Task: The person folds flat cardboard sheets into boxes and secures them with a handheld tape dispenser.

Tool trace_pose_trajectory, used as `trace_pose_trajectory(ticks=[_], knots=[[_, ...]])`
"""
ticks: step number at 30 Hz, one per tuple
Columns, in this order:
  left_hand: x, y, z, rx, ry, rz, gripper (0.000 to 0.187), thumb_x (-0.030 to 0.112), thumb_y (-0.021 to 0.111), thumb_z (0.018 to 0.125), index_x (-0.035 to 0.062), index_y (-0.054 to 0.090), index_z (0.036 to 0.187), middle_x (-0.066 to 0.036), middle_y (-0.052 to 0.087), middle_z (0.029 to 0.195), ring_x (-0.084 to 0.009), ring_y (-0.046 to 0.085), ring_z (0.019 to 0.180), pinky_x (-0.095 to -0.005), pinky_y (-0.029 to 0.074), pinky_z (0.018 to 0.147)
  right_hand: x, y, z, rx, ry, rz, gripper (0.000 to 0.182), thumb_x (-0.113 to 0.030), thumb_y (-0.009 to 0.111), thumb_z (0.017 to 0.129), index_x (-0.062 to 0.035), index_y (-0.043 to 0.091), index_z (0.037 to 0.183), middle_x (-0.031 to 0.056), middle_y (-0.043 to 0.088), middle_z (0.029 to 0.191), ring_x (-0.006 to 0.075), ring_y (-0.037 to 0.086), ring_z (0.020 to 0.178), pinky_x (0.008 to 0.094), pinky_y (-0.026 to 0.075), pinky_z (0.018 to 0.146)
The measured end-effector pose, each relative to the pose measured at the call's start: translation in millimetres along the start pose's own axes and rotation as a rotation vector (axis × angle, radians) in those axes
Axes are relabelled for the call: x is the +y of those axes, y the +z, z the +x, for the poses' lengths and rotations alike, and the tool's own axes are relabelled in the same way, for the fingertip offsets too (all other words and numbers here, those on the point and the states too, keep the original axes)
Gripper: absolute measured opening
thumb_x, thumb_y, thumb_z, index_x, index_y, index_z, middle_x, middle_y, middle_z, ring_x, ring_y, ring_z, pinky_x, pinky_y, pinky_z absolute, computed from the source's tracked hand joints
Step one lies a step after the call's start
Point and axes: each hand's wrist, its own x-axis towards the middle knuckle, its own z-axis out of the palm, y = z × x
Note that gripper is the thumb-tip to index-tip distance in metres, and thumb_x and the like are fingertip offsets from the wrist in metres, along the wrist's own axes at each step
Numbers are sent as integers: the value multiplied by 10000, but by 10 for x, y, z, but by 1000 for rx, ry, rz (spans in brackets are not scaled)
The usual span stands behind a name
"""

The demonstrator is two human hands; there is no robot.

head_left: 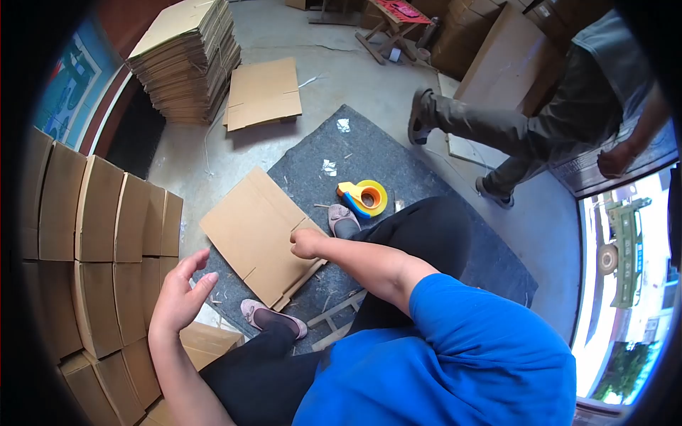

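A folded-flat cardboard box (256, 234) lies on the dark mat in front of me, between my feet. My right hand (307, 243) is closed, its fingers curled over the box's right side near a slot. Whatever those fingers hold, if anything, is hidden. To the left of the box, my left hand (179, 292) is raised with thumb and fingers apart, holding nothing. A yellow and blue tape dispenser (364, 199) with a yellow roll lies on the mat beyond my right foot.
Stacked cardboard boxes (99, 220) line my left side. Farther off are a tall pile of flat cardboard (188, 60) and more flat sheets (264, 92) on the floor. A person (526, 135) steps past at the right. The dark mat (426, 181) carries small scraps.
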Motion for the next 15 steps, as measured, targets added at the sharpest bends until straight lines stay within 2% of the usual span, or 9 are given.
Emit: trace_pose_trajectory(ticks=[4,6,7,8,9,10,12,13,15], knots=[[-978,835,774,252,-169,-432,489,237,613,970,-52,510,1352,-145,606,1281,-193,562,1182,-319,428,1023,193,-38,24,-15,219,26,455,-200,575,820,-88,636,1256,202,611,1285,338,571,1221,415,454,1038],[-1468,1392,926,367,-499,-529,574,259,632,949,-52,453,1398,-165,598,1288,-221,559,1188,-329,414,1031,297,39,105,-12,290,23,472,-211,599,826,-55,603,1271,214,595,1300,346,568,1223,423,466,1027],[-1933,1746,997,425,-676,-548,565,277,622,950,-12,455,1406,-161,575,1326,-252,560,1176,-378,458,945,347,86,128,44,311,-1,488,-219,612,831,-41,579,1284,213,576,1321,368,568,1213,431,467,1025],[-2053,1968,933,398,-732,-782,501,255,593,964,-11,480,1373,-169,561,1341,-270,565,1174,-406,468,947,267,11,54,50,351,22,421,-153,571,870,-35,586,1273,187,539,1375,353,516,1281,429,448,1057],[-2374,2275,894,412,-816,-900,460,236,576,970,-16,496,1346,-182,539,1369,-298,539,1224,-420,438,1008,277,47,50,105,363,22,433,-150,570,872,-39,560,1291,179,514,1387,346,488,1300,425,427,1073],[-2329,2448,848,484,-993,-694,469,216,568,970,-22,481,1365,-198,524,1389,-309,494,1291,-424,398,1062,297,93,44,160,381,17,447,-148,569,875,-43,533,1308,171,489,1399,339,459,1318,421,407,1090],[-2342,2603,716,394,-998,-793,494,205,576,964,-39,467,1380,-209,498,1419,-298,451,1340,-414,369,1090,370,136,94,114,439,52,464,-153,578,876,-46,499,1321,153,453,1411,331,419,1336,418,373,1112],[-2278,2611,682,352,-950,-786,513,202,583,954,-65,467,1376,-210,508,1412,-300,492,1301,-406,394,1067,401,181,127,122,465,54,482,-165,593,866,-35,503,1321,167,473,1404,335,438,1324,412,383,1105],[-2330,2576,755,335,-1004,-715,506,205,589,948,-78,485,1354,-215,521,1397,-305,513,1278,-400,410,1049,446,217,173,76,481,49,508,-188,609,857,-32,500,1328,176,484,1396,336,446,1319,407,381,1106]])
